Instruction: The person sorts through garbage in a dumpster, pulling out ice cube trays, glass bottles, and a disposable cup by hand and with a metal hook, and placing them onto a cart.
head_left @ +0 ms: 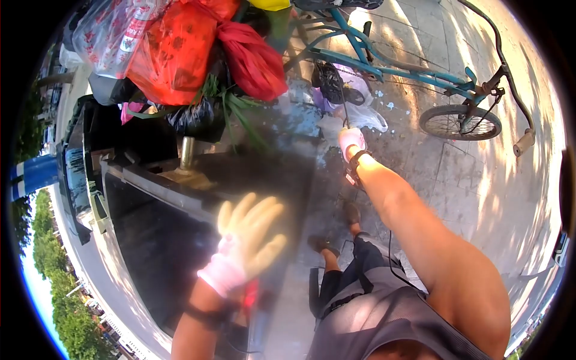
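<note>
My left hand point(247, 243), in a pale glove with a pink cuff, is held up with its fingers spread and nothing in it. Behind it is the dark side of a large bin or cart point(153, 234). My right hand point(352, 142), gloved too, reaches out low with its fingers closed round a thin dark metal rod point(345, 111). The rod's far end meets a black plastic bag point(330, 81), which lies with a whitish translucent bag point(367, 114) on the pavement. Whether the rod is hooked into the black bag, I cannot tell.
Red rubbish bags point(174, 57) and a clear bag point(111, 30) are heaped over the bin's far end, with green leaves point(237, 111) sticking out. A blue tricycle or bicycle frame point(414, 73) with a small wheel point(461, 123) stands on the paving at the upper right.
</note>
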`<state>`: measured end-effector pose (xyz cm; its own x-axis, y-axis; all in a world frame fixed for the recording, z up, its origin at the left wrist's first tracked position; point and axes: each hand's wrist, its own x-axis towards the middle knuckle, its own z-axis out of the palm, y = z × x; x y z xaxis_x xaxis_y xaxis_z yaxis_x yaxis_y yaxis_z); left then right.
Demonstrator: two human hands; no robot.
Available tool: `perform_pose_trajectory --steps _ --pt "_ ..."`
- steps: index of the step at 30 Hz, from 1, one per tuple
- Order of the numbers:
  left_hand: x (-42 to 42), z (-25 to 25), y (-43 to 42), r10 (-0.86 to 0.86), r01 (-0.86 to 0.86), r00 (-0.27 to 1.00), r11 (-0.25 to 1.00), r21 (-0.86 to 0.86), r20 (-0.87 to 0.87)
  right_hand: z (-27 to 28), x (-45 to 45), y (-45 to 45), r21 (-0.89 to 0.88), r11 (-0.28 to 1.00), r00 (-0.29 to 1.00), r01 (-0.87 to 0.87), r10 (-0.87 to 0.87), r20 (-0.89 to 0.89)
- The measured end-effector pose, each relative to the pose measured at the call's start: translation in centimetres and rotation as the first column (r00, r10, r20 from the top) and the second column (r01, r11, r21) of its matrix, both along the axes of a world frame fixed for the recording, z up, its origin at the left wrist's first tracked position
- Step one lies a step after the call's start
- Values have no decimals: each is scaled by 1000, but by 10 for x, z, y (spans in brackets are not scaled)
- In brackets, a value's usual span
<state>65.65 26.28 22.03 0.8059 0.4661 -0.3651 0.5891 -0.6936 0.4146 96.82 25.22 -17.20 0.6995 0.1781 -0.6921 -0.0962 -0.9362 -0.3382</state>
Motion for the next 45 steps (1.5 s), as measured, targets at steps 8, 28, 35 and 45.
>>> perform_pose_trajectory --steps 8,28,35,45 --pt "-3 -3 -2 -6 6 1000 1000 24 15 14 -32 -108 110 971 964 -212 189 190" --pt "-66 30 0 292 -170 912 909 -381 288 300 -78 -279 723 609 935 -324 322 148" --pt "-391 50 -56 718 -676 526 678 -288 456 434 -218 -246 641 603 766 -475 642 -35" --pt "-756 -152 -340 663 -596 -720 -741 -308 -203 484 -461 -163 163 121 120 -979 993 -13"
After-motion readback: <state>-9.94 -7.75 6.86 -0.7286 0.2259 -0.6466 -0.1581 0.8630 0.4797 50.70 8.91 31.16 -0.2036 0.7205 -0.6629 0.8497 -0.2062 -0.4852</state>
